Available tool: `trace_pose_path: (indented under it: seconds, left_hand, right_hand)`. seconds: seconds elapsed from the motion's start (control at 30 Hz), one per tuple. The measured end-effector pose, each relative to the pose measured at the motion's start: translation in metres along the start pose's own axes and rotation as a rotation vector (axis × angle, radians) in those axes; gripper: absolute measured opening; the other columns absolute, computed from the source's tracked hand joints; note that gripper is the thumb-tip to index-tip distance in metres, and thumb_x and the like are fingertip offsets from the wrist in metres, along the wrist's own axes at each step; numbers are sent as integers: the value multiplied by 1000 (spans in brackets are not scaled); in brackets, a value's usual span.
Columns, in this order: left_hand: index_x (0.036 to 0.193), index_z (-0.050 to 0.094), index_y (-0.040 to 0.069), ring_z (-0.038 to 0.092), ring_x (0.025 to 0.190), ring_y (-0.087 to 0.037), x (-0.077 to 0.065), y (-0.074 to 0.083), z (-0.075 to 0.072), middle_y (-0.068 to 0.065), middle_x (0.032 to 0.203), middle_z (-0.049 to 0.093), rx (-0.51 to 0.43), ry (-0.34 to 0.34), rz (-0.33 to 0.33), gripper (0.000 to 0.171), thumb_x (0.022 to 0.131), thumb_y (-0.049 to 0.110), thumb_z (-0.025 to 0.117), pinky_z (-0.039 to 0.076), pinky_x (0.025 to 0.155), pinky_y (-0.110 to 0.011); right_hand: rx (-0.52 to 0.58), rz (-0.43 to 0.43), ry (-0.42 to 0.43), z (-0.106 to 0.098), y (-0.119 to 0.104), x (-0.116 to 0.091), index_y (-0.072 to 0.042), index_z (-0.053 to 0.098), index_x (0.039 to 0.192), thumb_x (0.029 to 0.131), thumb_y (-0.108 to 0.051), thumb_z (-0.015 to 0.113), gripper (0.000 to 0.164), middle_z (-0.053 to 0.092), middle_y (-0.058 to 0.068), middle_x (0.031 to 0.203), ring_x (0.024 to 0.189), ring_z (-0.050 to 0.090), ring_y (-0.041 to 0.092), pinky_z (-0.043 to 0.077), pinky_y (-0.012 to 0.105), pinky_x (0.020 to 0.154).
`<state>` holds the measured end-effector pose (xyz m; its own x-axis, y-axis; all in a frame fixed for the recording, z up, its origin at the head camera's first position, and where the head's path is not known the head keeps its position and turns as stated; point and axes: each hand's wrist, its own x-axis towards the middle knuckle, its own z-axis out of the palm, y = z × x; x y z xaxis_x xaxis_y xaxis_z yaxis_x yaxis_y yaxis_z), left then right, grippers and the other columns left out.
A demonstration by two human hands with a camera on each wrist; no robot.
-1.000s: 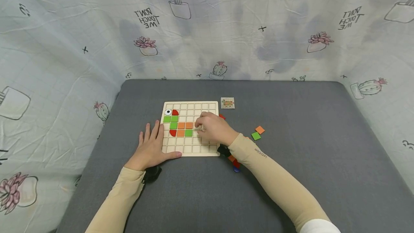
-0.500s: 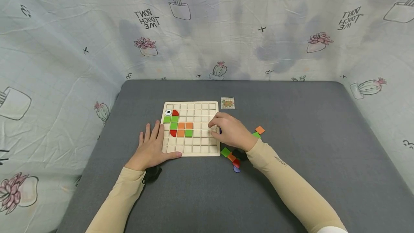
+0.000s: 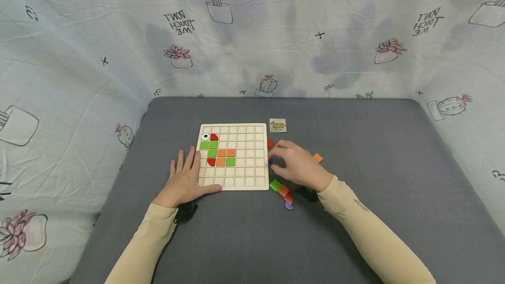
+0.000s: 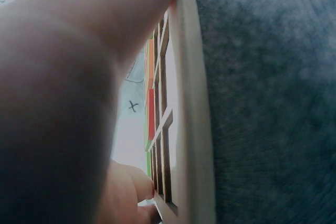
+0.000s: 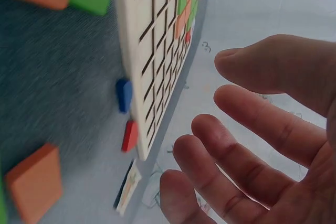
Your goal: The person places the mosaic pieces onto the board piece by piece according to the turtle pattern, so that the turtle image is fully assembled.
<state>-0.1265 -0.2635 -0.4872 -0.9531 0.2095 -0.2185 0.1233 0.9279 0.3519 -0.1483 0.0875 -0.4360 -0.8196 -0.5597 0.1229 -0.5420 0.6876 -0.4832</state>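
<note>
A pale wooden grid board (image 3: 249,182) lies on the grey table. In its left half sit several green, orange and red pieces and a white eye piece (image 3: 205,136). My left hand (image 3: 182,183) rests spread at the board's left edge, thumb on the front left corner. Just past the right edge hovers my right hand (image 3: 299,165), its fingers loosely bent. Thumb and fingertips stand apart in the right wrist view, with nothing between them. Below them are a blue piece (image 5: 124,95) and a red piece (image 5: 130,136) close to the board's edge.
Near the board's front right corner lie a green tile (image 3: 275,185), an orange tile (image 3: 283,191), a red piece (image 3: 289,198) and a bluish piece (image 3: 289,206). Another orange tile (image 3: 317,157) is partly behind my right hand. A small picture card (image 3: 278,125) lies at the back.
My right hand has moved rightward from over the board to beyond its right edge, uncovering the grid squares and the loose pieces by the front corner. The left hand stays put.
</note>
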Motion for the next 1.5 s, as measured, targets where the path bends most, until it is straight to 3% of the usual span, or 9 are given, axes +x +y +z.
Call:
trace_pose_path:
  seconds: [0.1, 0.33, 0.83, 1.5]
  left_hand:
    - [165, 6, -4, -8, 157, -56, 0, -1, 0, -27, 173, -1, -6, -8, -4, 136, 78, 78, 73, 1, 120, -77]
    - [166, 6, -3, -8, 157, -57, 1, -2, 0, -27, 173, -1, -10, -10, -2, 137, 78, 77, 73, 1, 120, -77]
    - [166, 5, -3, -9, 157, -56, 0, -1, -1, -27, 173, -2, -3, -14, -3, 136, 79, 78, 72, 2, 121, -76]
    - [165, 7, -4, -7, 156, -57, 1, -1, 1, -28, 173, 0, -2, -3, 6, 136, 78, 78, 72, 2, 120, -77]
  right_hand:
    - [10, 1, 17, -2, 6, -7, -9, 78, 110, 90, -10, 78, 19, 68, 6, 111, 90, 65, 24, 52, 31, 72]
    - [-2, 47, 33, -5, 20, -25, -9, 78, 111, 90, -10, 77, 21, 68, 6, 110, 80, 62, 18, 52, 30, 69]
    - [-73, 72, 50, -5, 35, -58, -13, 79, 106, 86, -8, 81, 21, 69, 0, 106, 92, 63, 18, 53, 36, 73]
    - [-50, 52, -30, 3, 43, -67, -17, 78, 99, 82, -6, 84, 21, 64, -3, 100, 82, 59, 13, 50, 29, 68]
